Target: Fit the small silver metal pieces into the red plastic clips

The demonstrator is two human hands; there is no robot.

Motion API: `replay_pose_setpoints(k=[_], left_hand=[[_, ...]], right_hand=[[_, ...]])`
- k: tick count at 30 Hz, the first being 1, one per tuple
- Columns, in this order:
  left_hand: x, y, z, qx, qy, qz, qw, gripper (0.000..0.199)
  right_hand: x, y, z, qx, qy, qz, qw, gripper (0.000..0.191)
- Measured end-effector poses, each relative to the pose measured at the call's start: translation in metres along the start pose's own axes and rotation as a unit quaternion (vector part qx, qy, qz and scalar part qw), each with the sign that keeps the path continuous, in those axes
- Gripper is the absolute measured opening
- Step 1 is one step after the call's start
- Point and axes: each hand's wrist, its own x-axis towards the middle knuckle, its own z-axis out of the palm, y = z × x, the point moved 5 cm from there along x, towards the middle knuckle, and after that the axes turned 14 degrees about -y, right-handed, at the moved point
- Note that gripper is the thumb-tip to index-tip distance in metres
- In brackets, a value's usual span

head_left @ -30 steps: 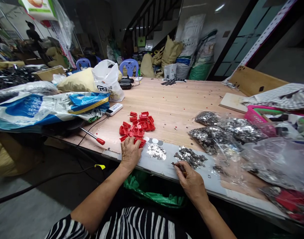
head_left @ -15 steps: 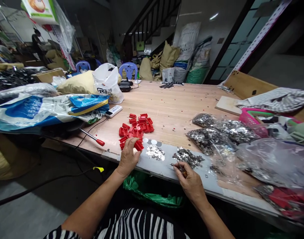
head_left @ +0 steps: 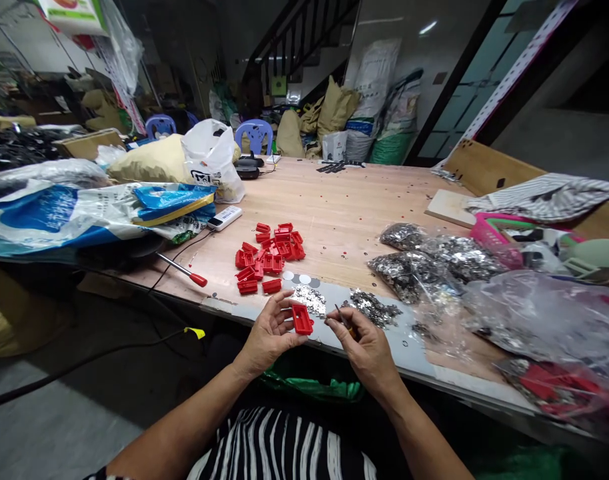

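Between the thumb and fingers of my left hand [head_left: 272, 333] is a small red plastic housing [head_left: 302, 320], its hollow side facing up toward me. My right hand [head_left: 367, 343] is closed round a thin pointed tool with a yellowish handle [head_left: 353, 331]; its kind is hard to make out. A tiny piece seems pinched at its fingertips, too small to name. More red housings [head_left: 272, 265] lie in a loose pile beyond my left hand. Beyond both hands are a heap of shiny flat metal pieces [head_left: 308, 301] and a darker heap of small metal parts [head_left: 375, 309].
Clear bags of metal parts [head_left: 409, 273] and a pink basket [head_left: 494, 237] stand on the right. A red-handled lever [head_left: 197, 279] juts out at the left, near a white device [head_left: 224, 218] with a cable. A green bag [head_left: 319, 387] hangs below the table edge.
My left hand has lifted a red housing from the pile and brought it right, toward me. My right hand has moved left, away from the dark metal heap, still holding the tool.
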Motion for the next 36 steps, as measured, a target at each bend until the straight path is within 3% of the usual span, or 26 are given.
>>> replay_pose_setpoints(k=[18, 27, 36], left_hand=[[-0.004, -0.008, 0.009, -0.005, -0.04, -0.028, 0.999, 0.055], [-0.01, -0.001, 0.007, 0.201, -0.033, 0.061, 0.977, 0.048], [-0.012, 0.0, 0.009, 0.208, -0.054, 0.074, 0.974, 0.045]], right_hand=[[-0.009, 0.002, 0.01, 0.01, -0.025, -0.006, 1.0, 0.023], [-0.014, 0.002, 0.015, 0.01, -0.045, 0.0, 0.999, 0.021], [-0.019, -0.006, 0.014, -0.008, -0.05, -0.002, 0.999, 0.022]])
